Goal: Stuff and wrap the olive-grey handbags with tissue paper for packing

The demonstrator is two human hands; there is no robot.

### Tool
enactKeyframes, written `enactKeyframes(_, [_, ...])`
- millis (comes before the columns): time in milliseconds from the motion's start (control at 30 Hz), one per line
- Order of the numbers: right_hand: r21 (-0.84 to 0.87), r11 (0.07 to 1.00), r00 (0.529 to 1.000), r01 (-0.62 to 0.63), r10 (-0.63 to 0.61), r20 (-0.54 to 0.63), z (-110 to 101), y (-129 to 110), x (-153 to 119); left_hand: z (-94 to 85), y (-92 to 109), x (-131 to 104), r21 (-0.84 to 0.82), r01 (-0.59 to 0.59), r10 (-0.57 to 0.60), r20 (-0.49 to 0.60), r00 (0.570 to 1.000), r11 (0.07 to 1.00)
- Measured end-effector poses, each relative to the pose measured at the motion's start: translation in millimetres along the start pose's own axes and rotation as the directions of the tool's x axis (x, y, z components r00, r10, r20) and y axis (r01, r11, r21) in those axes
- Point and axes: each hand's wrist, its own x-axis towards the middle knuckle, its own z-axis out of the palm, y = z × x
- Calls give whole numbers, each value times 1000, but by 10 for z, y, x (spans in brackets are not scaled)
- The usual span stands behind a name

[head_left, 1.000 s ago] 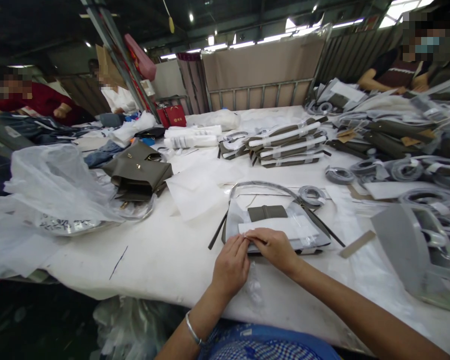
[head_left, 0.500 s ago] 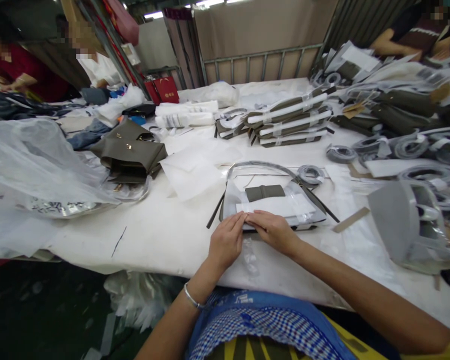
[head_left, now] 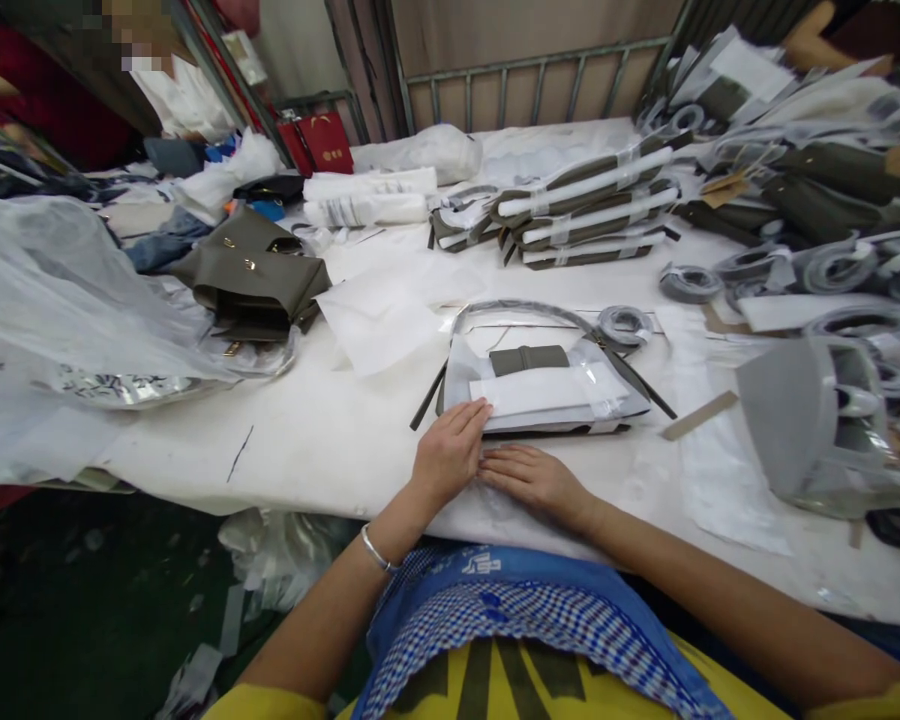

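Both hands were laid flat, fingers spread, nothing gripped: left hand on the plastic-wrapped bag near the table's front edge, right hand beside it. Slippery, floppy wrapping; better held by its edges.

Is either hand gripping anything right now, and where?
Nothing gripped. Left hand lies flat on the clear plastic-wrapped grey bag's near-left corner; right hand rests on the white table.

A handbag workshop: stacked wrapped straps and an olive bag crowd the worktable.
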Motion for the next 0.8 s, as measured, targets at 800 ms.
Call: enactKeyframes(800, [224,941,906,-254,313,-285,-280,-151,189,53,-51,-36,46,-61,61,7,998,997])
